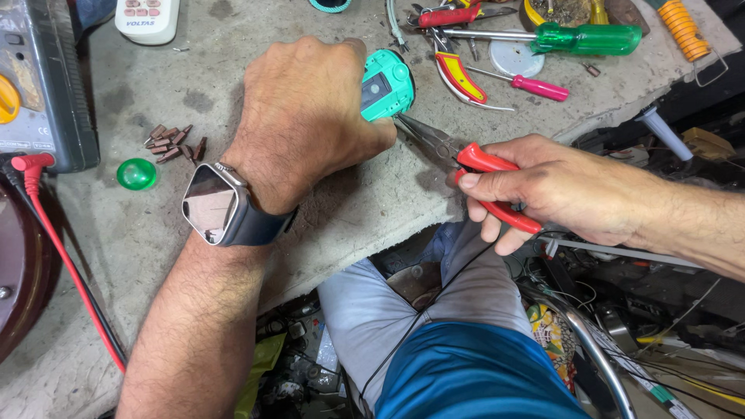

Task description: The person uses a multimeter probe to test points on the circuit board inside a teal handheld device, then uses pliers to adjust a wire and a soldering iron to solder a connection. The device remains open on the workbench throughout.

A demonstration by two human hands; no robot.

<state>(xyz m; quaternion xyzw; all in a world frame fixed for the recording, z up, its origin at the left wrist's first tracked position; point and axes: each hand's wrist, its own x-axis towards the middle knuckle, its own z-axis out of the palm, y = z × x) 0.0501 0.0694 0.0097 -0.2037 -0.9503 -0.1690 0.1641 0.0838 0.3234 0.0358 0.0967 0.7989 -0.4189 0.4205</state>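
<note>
My left hand [306,116] is closed over a small teal plastic device [386,85] and presses it onto the grey workbench [140,240]. A square-faced watch [211,204] sits on that wrist. My right hand [543,190] grips the red handles of long-nose pliers [485,167]. The pliers' metal jaws reach left, up to the lower edge of the teal device beside my left thumb. The jaw tips are hidden there.
Several screwdriver bits [172,143] and a green round cap [136,174] lie at left, beside a multimeter [35,77] with red and black leads [70,264]. A green-handled screwdriver [594,39], pink screwdriver [539,87], cutters [459,76] and a remote [147,17] lie at the back.
</note>
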